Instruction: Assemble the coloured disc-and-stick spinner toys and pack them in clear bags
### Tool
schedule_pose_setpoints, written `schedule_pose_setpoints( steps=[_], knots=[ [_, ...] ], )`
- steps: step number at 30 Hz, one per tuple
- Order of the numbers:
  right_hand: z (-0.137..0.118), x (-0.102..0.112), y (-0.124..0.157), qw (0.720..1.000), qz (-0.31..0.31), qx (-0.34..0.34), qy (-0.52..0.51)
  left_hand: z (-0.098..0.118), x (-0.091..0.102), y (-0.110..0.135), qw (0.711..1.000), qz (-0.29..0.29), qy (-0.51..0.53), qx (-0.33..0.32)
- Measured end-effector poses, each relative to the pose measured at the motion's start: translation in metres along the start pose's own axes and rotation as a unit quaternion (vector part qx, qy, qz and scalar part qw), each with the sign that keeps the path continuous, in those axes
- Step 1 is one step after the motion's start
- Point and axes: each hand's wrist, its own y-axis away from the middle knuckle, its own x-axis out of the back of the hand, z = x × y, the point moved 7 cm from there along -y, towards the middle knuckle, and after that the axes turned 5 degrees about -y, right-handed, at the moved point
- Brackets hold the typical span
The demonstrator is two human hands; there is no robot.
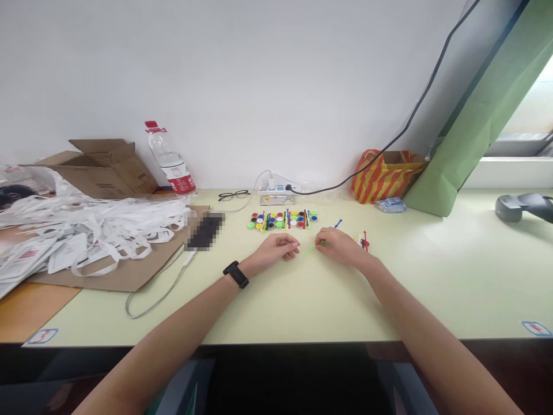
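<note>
My right hand [339, 245] is closed in a pinch over a thin green plastic stick [309, 251], whose free end points left. Just left of it, my left hand [280, 246] hovers with curled fingers and the thumb against them; whatever may be inside is hidden. A blue plastic arrow [339, 223] lies behind my right hand. Beside that wrist are a red arrow [366, 241] and small pieces, partly covered. Beyond both hands, round coloured caps [279, 223] stand in rows, with bundles of coloured plastic sticks [285, 219] lying across them.
White straps [129, 216] and cardboard [142, 271] cover the left side, near a box [108, 167] and bottle [175, 167]. Glasses [234, 195], a power strip [276, 189] and a striped bag [384, 176] line the wall. A grey device [522, 207] sits right.
</note>
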Motion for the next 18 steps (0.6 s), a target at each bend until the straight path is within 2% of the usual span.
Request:
schedule_pose_setpoints(
  steps=[5,11,13,16,18],
  knots=[
    [-0.001,0.004,0.0,0.999,0.024,-0.013,-0.04,0.002,-0.001,0.0,1.0,0.001,0.004,0.002],
    [0.026,0.028,0.0,0.978,0.187,-0.06,-0.069,0.003,-0.002,0.002,1.0,0.002,0.001,0.004],
    [0.037,0.032,-0.001,0.97,0.223,-0.067,-0.069,0.004,-0.002,0.003,1.0,0.002,0.001,0.005],
    [0.05,0.03,-0.005,0.967,0.237,-0.058,-0.069,0.004,-0.003,0.003,1.0,0.001,0.003,0.007],
    [0.054,0.024,-0.009,0.973,0.217,-0.049,-0.063,0.003,-0.003,0.003,1.0,0.001,0.002,0.01]
  ],
)
